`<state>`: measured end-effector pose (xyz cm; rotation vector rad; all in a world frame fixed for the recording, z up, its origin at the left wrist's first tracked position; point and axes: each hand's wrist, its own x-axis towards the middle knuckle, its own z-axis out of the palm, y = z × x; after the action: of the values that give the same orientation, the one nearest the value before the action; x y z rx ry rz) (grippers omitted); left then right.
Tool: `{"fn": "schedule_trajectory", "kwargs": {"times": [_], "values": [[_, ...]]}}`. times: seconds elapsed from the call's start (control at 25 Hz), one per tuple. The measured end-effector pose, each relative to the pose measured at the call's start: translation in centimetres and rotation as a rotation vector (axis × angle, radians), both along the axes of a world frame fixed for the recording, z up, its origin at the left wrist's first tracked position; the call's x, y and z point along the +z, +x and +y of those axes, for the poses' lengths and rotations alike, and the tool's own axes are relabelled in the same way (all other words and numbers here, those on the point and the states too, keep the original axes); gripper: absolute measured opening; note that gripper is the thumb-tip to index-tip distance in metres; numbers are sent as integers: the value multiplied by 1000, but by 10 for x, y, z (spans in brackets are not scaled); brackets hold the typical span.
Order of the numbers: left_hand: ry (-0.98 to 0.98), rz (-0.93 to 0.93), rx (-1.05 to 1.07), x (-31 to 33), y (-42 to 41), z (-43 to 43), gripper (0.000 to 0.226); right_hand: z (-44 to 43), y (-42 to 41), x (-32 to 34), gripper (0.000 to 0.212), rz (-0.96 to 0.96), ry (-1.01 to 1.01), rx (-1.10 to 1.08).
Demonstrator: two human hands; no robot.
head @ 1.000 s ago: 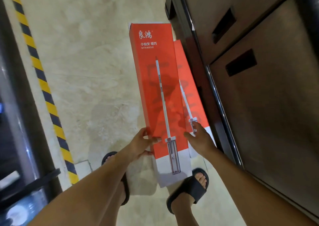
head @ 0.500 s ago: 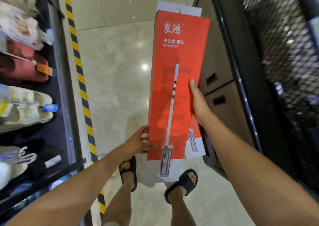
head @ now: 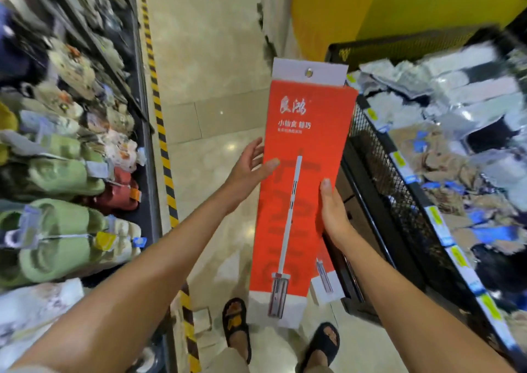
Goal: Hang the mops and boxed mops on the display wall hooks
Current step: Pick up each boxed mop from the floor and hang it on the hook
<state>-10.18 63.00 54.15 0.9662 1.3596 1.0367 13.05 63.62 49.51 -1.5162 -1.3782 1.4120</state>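
Observation:
A tall red boxed mop with a white hang tab and metal eyelet at its top is upright in front of me, lifted off the floor. My right hand grips its right edge at mid-height, thumb on the front. My left hand is at its left edge with fingers spread and the thumb on the front face. A second red boxed mop stands behind it, low against the dark cabinet; only its bottom corner shows.
Shelves of slippers line the left, edged by a yellow-black striped floor strip. A black wire-mesh rack of packaged goods fills the right. A yellow wall stands beyond. My sandalled feet are on the tiled aisle below.
The box has risen from the floor stack to chest height. My left hand slid up its left edge and loosened. The view has tilted up from the floor to the aisle.

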Motion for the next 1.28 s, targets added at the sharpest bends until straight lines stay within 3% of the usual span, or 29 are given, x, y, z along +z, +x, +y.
{"fn": "schedule_trajectory", "kwargs": {"times": [0.2, 0.32, 0.48, 0.64, 0.76, 0.88, 1.12, 1.28], "values": [[91, 30, 248, 52, 15, -18, 88, -35, -6, 40, 77, 92, 20, 115], [140, 65, 333, 57, 23, -56, 78, -46, 11, 61, 92, 30, -28, 284], [188, 112, 484, 64, 42, -111, 82, -28, 35, 90, 57, 42, 4, 559], [215, 141, 675, 68, 79, -167, 82, -1, 32, 149, 91, 167, 259, 524], [232, 164, 783, 72, 109, -214, 88, -16, 21, 189, 94, 255, 372, 654], [229, 173, 909, 78, 135, -265, 99, -62, 4, 214, 102, 321, 455, 862], [252, 187, 1214, 90, 181, -388, 89, -175, -24, 215, 89, 451, 479, 1129], [257, 209, 1465, 92, 232, -496, 82, -283, -33, 217, 91, 522, 477, 1345]]}}
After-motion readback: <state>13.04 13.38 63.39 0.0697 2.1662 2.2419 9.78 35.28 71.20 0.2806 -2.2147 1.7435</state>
